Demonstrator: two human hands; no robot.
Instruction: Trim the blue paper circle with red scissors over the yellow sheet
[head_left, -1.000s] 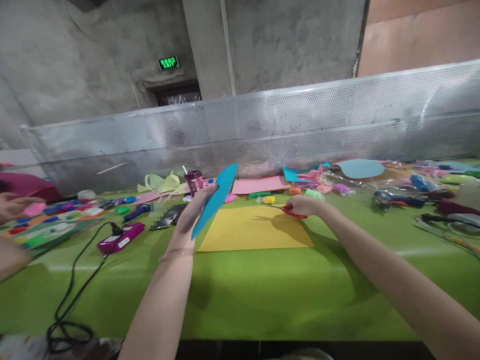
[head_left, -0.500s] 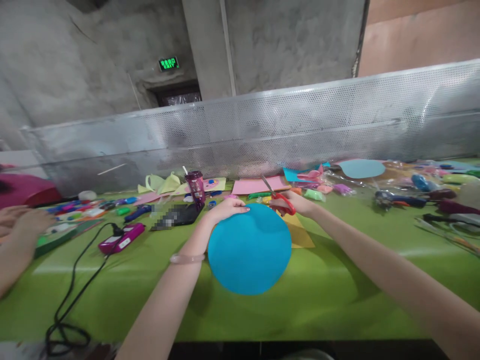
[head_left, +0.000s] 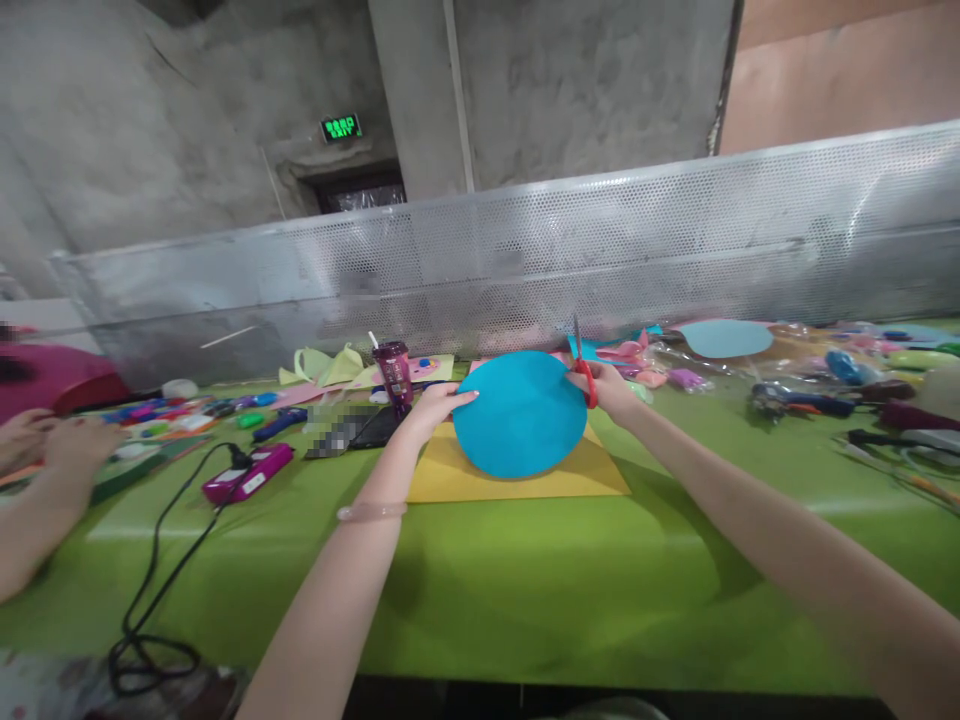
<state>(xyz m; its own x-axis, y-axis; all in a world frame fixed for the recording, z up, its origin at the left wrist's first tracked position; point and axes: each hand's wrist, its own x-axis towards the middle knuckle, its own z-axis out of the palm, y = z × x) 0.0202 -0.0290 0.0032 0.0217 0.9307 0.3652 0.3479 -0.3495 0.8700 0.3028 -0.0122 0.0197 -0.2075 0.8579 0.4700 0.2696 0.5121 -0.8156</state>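
A blue paper circle (head_left: 520, 415) is held up over a yellow paper sheet (head_left: 517, 478) on the green table cover (head_left: 525, 590). My left hand (head_left: 435, 408) pinches the circle's left edge, fingers closed on it. On the circle's right edge my right hand (head_left: 609, 388) grips red-handled scissors (head_left: 583, 372), their blades pointing up. Both arms reach forward from the near edge.
A purple cup with a straw (head_left: 394, 374) and a dark phone (head_left: 360, 428) stand left of the circle. A magenta device (head_left: 244, 476) trails a black cable (head_left: 150, 600). Another person's hands (head_left: 45, 445) work at far left. Craft clutter (head_left: 825, 370) fills the right; a perforated metal panel (head_left: 675, 240) backs the table.
The blue circle turned from edge-on to flat-facing, dropped near, then rose back over the yellow sheet. My right hand lifted the scissors off the table to the circle's right edge.
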